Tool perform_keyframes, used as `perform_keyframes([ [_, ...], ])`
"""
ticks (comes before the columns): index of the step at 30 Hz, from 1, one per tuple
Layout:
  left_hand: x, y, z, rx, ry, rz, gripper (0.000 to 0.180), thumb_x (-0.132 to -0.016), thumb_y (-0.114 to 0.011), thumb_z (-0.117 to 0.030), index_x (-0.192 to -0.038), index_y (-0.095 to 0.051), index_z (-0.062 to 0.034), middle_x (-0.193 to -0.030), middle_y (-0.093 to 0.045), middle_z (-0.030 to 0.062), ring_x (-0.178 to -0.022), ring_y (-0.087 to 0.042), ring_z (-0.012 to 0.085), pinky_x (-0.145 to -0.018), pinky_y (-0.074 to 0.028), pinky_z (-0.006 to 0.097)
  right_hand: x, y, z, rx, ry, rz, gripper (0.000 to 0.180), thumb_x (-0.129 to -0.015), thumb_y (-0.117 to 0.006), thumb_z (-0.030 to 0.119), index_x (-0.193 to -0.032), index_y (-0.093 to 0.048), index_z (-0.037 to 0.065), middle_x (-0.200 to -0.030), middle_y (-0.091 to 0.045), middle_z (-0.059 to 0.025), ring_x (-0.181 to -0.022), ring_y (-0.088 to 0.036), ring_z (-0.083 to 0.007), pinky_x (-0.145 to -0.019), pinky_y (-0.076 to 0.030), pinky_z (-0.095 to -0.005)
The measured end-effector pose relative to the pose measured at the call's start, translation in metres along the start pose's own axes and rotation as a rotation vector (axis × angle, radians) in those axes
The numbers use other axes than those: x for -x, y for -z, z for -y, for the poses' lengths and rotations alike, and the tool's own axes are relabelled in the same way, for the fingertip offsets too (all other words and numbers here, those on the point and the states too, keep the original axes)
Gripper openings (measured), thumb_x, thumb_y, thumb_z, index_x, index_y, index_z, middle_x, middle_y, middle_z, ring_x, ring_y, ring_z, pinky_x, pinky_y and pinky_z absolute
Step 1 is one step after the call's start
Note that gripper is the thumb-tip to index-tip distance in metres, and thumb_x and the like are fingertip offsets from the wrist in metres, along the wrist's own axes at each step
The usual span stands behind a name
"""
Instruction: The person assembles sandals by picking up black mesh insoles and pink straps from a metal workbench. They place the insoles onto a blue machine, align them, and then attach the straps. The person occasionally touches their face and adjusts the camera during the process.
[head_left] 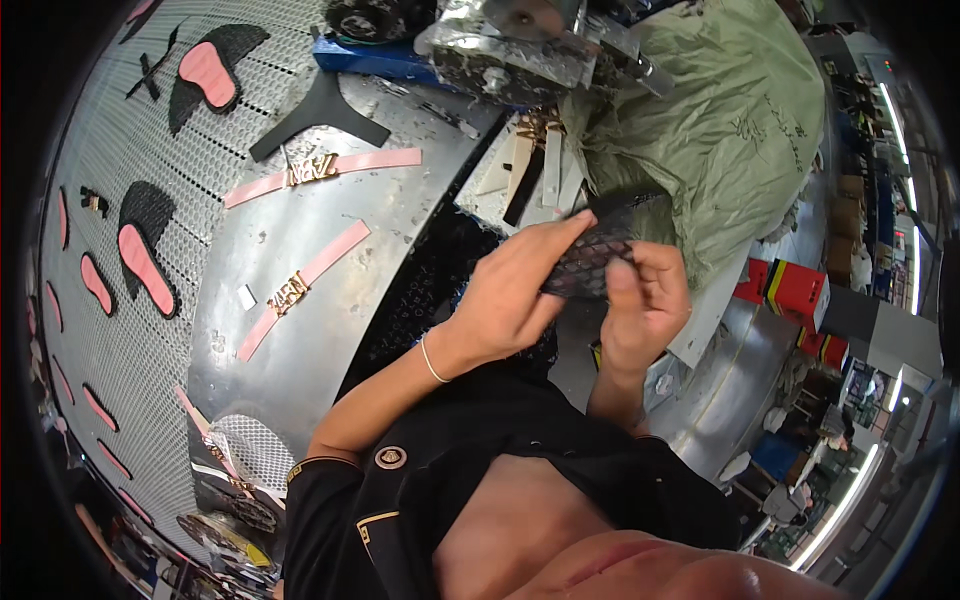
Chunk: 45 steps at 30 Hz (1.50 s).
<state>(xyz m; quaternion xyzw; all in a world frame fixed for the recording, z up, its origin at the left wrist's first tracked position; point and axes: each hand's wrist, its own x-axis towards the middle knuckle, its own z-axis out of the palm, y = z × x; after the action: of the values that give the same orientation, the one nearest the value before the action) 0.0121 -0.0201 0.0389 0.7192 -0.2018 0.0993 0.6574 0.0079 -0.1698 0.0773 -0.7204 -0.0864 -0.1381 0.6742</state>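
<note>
Both hands hold a dark, sheer piece of black patterned mesh material [585, 268] in front of my chest. My left hand [500, 295] grips its near left side, with the fingers stretched along it. Thumb and bent fingers of my right hand [648, 312] pinch its right edge. Part of the piece lies behind the fingers. To the left, on a metal tabletop [240, 250], lie a pink strap with a gold ornament [385, 158] and a second, similar pink strap [340, 250]. A black Y-shaped piece [325, 112] lies beyond them.
A mesh conveyor belt [110, 150] at left carries pink insoles [147, 268] and black mesh pieces. A metal machine [510, 50] stands at the far side. A large green sack [725, 110] is close beyond my hands. Red boxes [797, 295] stand at right.
</note>
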Motion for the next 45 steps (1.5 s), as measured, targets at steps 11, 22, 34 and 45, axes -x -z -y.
perform_keyframes([
  [11,-0.041,0.027,-0.024,0.716,0.413,-0.164,0.039,-0.102,-0.046,-0.027,-0.095,-0.067,0.0055,-0.077,-0.065,0.0001,-0.069,-0.052,0.0031,-0.061,-0.043,0.022,-0.021,0.056,-0.01,-0.132,-0.274,0.026,0.043,-0.081,-0.07,0.008,-0.118,-0.057,-0.01,-0.113,-0.065,-0.0151,-0.102,-0.061,-0.0202,-0.096,-0.044,-0.0331],
  [22,-0.066,0.028,-0.014,1.078,0.527,-0.166,0.045,-0.099,-0.045,-0.032,-0.103,-0.064,0.0084,-0.092,-0.07,0.0154,-0.074,-0.069,0.0178,-0.07,-0.057,0.028,-0.042,0.043,0.021,-0.184,-0.192,-0.028,0.026,-0.082,-0.063,0.0,-0.105,-0.064,-0.011,-0.099,-0.069,-0.0147,-0.087,-0.064,-0.0174,-0.084,-0.048,-0.0272],
  [34,0.008,0.067,-0.012,0.567,0.461,-0.62,0.025,-0.095,-0.059,-0.021,-0.099,-0.065,0.0027,-0.089,-0.067,0.0031,-0.072,-0.059,0.0068,-0.065,-0.048,0.023,-0.084,-0.037,0.025,-0.007,-0.255,0.32,0.019,-0.09,-0.064,0.004,-0.104,-0.066,-0.008,-0.088,-0.069,-0.0047,-0.076,-0.059,-0.0047,-0.07,-0.046,-0.0171],
  [45,0.023,-0.018,-0.015,0.938,0.459,-0.285,0.049,-0.105,-0.03,-0.037,-0.106,-0.06,0.0021,-0.093,-0.066,0.0099,-0.085,-0.063,0.0156,-0.077,-0.049,0.029,-0.081,-0.016,0.034,0.281,-0.034,0.12,0.019,-0.086,-0.066,-0.001,-0.104,-0.064,-0.009,-0.083,-0.07,-0.0111,-0.073,-0.064,-0.0109,-0.068,-0.049,-0.0213],
])
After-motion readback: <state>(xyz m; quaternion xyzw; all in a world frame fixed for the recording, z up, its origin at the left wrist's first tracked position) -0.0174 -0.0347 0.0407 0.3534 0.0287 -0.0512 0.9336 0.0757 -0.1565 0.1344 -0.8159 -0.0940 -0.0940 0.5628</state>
